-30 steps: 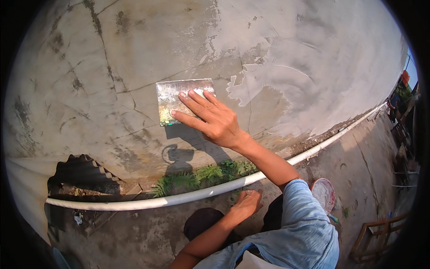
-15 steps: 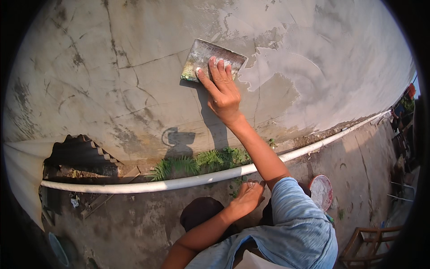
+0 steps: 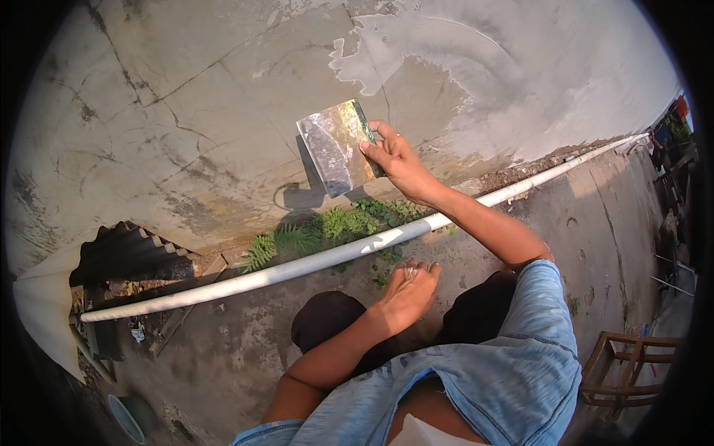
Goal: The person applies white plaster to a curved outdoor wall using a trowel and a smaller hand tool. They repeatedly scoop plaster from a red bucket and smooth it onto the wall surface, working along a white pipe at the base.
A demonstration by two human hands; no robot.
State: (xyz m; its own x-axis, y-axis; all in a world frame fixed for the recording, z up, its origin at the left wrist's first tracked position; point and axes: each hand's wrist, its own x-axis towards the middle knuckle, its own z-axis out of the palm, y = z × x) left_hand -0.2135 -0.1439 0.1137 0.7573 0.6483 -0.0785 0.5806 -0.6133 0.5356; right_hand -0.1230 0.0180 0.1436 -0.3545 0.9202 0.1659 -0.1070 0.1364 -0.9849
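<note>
My right hand (image 3: 398, 160) grips a thin rectangular plastering scraper (image 3: 327, 149) by one edge, the thumb on the face toward me. Grey-white plaster smears one end of that face; the other end is yellow-green. The scraper is held up in front of a cracked grey wall (image 3: 223, 97) and throws its shadow there. Pale fresh plaster (image 3: 550, 82) covers the wall to the right, with a ragged left border. My left hand (image 3: 407, 296) hangs low between my knees, fingers curled, white residue on its back. Its palm is hidden.
A long white pipe (image 3: 260, 281) runs along the wall's foot, with ferns (image 3: 327, 223) behind it. Corrugated sheeting (image 3: 123, 253) lies at left. A greenish tub (image 3: 126, 418) stands lower left, a brown wooden frame (image 3: 628, 372) lower right.
The right hand has drawn the scraper down from the wall and turned it, so its plaster-smeared face now shows. My view has shifted; the red-rimmed bucket at right is out of sight.
</note>
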